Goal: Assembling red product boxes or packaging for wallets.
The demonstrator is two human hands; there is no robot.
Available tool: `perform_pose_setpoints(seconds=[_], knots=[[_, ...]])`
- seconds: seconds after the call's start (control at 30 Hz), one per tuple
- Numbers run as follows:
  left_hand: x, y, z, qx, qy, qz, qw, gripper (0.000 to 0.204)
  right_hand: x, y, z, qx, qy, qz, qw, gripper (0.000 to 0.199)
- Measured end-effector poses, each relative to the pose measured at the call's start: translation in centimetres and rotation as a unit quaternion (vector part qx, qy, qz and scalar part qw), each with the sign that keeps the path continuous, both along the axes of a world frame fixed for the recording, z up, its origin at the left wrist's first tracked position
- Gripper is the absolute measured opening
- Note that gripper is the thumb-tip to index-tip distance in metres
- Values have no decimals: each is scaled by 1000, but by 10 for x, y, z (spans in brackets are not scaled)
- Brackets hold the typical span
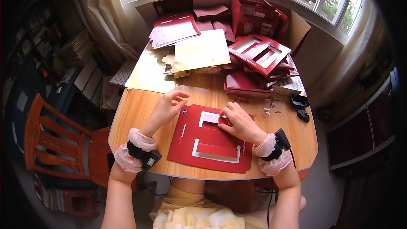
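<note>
A flat red printed cardboard sheet (pixel 188 138) lies on the wooden table in front of me. It has two white-edged rectangular cutouts and a short white slit on its left side. My right hand (pixel 241 123) rests at the upper cutout, its fingers bent and closed on a cardboard flap (pixel 210 119) that shows pale there. The lower cutout's red flap (pixel 217 149) stands slightly folded. My left hand (pixel 166 109) hovers by the sheet's upper left corner, fingers loosely curved and apart, holding nothing.
At the back stand red sheets (pixel 176 27), a yellow board (pixel 201 51), a stack of red cardboard pieces (pixel 248 80) and a red box (pixel 254 15). Small scraps (pixel 267 110) and black items (pixel 301 107) lie at the right. A wooden chair (pixel 59 144) stands left.
</note>
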State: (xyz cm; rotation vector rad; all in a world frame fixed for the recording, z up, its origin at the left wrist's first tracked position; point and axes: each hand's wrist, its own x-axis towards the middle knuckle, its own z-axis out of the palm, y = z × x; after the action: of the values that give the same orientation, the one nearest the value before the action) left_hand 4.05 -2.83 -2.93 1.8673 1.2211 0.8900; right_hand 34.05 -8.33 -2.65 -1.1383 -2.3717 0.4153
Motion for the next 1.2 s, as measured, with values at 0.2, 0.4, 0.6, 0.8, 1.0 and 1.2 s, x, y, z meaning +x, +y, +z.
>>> perform_pose_setpoints(seconds=[0.2, 0.4, 0.6, 0.8, 1.0, 1.2], knots=[[8, 0, -6, 59, 24, -47, 997, 18, 1, -2, -7, -58, 46, 20, 997, 24], [16, -8, -7, 94, 53, -96, 990, 15, 6, -6, 7, -16, 63, 12, 998, 18], [30, -20, 10, 213, 71, -218, 950, 14, 37, 2, 10, -57, 103, -131, 984, 14], [37, -28, 7, 189, 143, -226, 945, 23, 48, 1, -3, -4, 27, -158, 987, 27], [35, -28, 10, 169, 163, -250, 939, 28, 53, -5, 9, -65, -22, -126, 990, 42], [34, -29, 7, 180, 158, -251, 938, 29, 52, -5, 3, -67, -35, -136, 988, 41]])
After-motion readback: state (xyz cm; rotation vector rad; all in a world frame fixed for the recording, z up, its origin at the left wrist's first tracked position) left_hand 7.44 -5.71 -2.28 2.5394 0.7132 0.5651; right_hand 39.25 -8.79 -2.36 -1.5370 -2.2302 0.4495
